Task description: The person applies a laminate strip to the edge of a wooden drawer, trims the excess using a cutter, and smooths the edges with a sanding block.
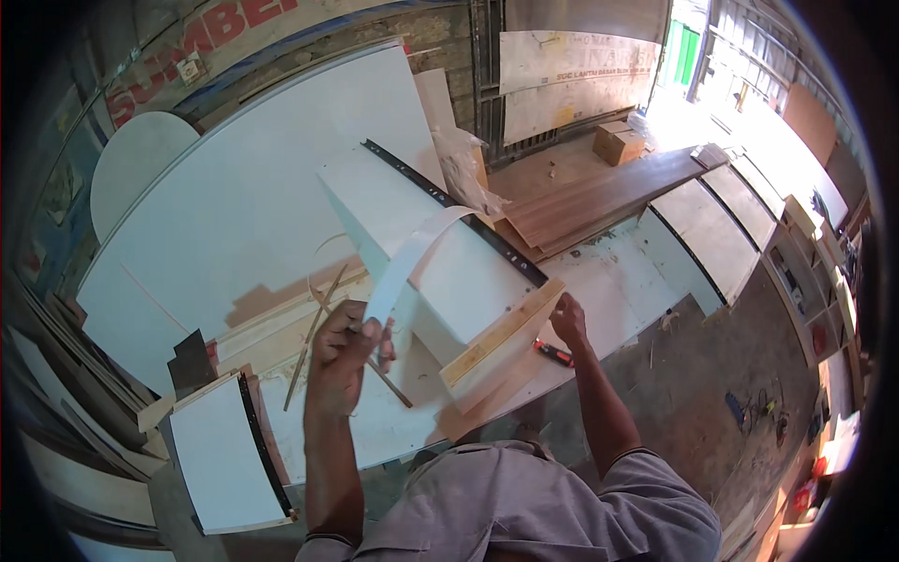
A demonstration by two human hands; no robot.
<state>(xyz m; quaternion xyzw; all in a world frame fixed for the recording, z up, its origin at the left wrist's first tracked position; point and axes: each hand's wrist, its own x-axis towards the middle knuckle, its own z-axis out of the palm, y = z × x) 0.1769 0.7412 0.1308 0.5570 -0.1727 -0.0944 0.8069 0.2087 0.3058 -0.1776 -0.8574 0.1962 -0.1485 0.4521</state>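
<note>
My left hand (345, 348) is closed around a thin white strip (412, 248), which rises from the fingers and arches over to the right. A white drawer box (459, 290) sits tilted on the workbench in front of me, with a black metal drawer slide (449, 208) along its side. A bare wooden edge (501, 334) of the box lies toward me. My right hand (568, 320) is curled at the right end of that edge; what its fingers grip is hidden. Just below it on the bench is a red and black utility knife (554, 353).
Thin wooden sticks (314, 337) lie crossed on the white workbench (426, 440) at left. Another white panel with a black slide (225, 459) is at the near left. Brown boards (609, 201), more panels (707, 239) and a cardboard box (618, 143) are at right. A large white board (253, 178) leans behind.
</note>
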